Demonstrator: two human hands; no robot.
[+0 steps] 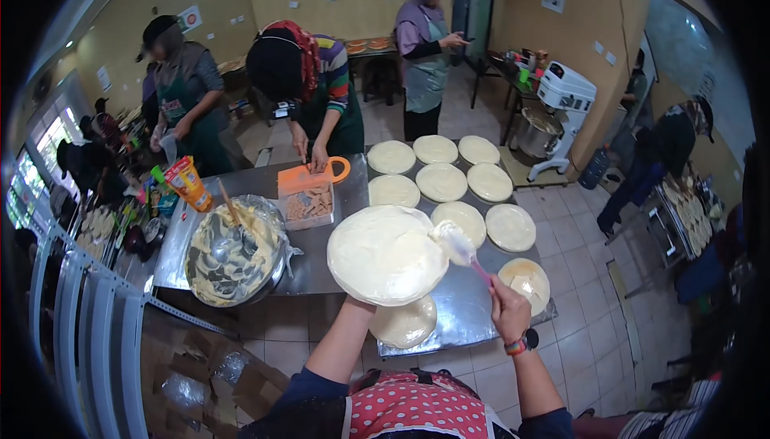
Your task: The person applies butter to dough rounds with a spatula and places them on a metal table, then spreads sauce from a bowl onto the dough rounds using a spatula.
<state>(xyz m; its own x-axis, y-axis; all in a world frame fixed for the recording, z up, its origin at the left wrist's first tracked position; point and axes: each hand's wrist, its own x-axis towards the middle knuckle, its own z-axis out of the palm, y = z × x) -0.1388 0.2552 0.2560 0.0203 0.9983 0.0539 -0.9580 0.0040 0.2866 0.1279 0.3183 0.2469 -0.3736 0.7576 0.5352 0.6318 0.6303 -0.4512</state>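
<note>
My left hand [358,303] supports a round, flat base [377,256] coated in pale cream from underneath; its fingers are hidden below. Closed around a pink-handled spatula [480,269], my right hand [511,310] keeps the cream-smeared blade at the base's right edge. Below the held base, another cream-covered round [403,323] lies on the metal table. Several more cream-topped rounds [441,182] are spread over the table's far and right parts; one at the right [524,280] has only a partial coat.
To the left stands a large metal bowl [282,266] of cream with a wooden-handled utensil [229,201] in it. Across the table, a co-worker [329,118] cuts something on an orange board [298,175] beside a tub of brown pieces [310,205]. A stand mixer [564,110] is at the back right.
</note>
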